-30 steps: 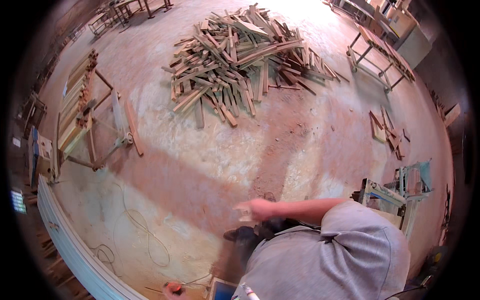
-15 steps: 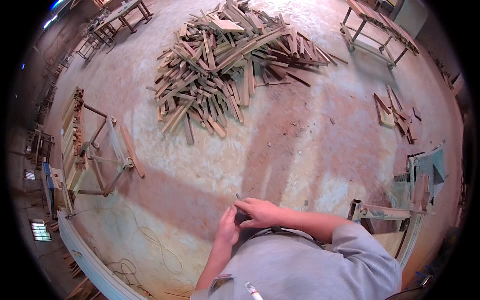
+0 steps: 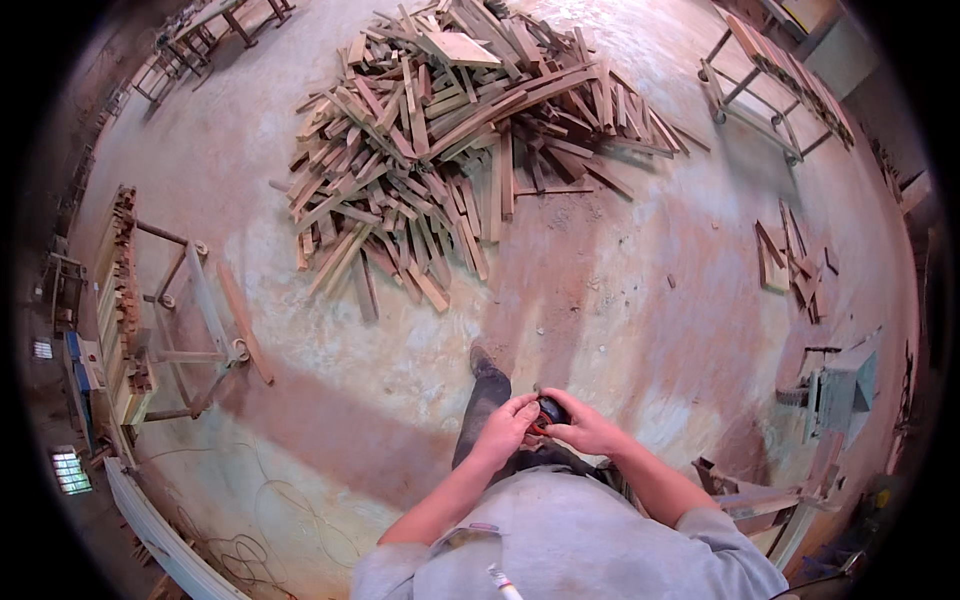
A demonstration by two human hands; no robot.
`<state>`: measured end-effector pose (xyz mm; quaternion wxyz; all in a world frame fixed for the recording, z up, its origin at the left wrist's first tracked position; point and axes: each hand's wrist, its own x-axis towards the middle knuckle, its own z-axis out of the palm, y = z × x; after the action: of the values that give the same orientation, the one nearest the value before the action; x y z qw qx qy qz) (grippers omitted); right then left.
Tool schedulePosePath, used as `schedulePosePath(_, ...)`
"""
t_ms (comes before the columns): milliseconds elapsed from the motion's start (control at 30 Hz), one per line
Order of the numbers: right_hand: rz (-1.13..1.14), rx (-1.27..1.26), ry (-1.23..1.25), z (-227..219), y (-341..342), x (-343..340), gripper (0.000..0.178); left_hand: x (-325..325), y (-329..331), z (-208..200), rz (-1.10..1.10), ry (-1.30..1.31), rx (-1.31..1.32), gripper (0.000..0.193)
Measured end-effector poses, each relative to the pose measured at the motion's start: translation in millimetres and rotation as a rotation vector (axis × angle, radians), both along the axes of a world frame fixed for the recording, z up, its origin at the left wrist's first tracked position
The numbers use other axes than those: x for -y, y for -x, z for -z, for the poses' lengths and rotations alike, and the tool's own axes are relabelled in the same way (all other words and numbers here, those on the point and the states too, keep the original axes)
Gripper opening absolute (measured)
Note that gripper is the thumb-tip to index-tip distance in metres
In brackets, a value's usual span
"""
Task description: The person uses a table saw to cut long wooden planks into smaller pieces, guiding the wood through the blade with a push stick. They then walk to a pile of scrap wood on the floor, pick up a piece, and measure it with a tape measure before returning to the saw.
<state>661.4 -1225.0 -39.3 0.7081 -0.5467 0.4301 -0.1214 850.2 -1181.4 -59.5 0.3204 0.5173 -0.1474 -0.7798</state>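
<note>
My left hand [image 3: 506,432] and my right hand [image 3: 586,430] meet in front of my waist. Between them is a small, rounded black-and-red thing, which looks like a tape measure [image 3: 549,412]. Fingers of both hands are closed on its sides and partly cover it. My dark trouser leg [image 3: 484,402] and shoe stretch forward on the floor, just left of the hands.
A large heap of wood strips [image 3: 420,150] lies ahead on the floor. Wheeled racks of wood stand at left [image 3: 125,300] and far right [image 3: 785,75]. Scraps [image 3: 790,255] lie right, before a green-blue machine [image 3: 845,385]. A cable [image 3: 265,500] loops at lower left.
Both hands have shifted right, and the tape measure now shows between them. The right forearm has swung from across my body to pointing forward. A leg and shoe have come into view.
</note>
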Motion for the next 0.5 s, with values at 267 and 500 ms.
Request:
schedulePosePath(267,0.151,0.002,-0.127,9.3,-51.3,93.5,0.058,108.5,-53.3,3.6,0.197,0.073,0.157,0.052)
schedulePosePath(500,0.052,-0.109,-0.035,-4.6,-71.8,175.6,0.059,160.1,-58.5,9.1,-0.103,-0.046,0.042,0.049)
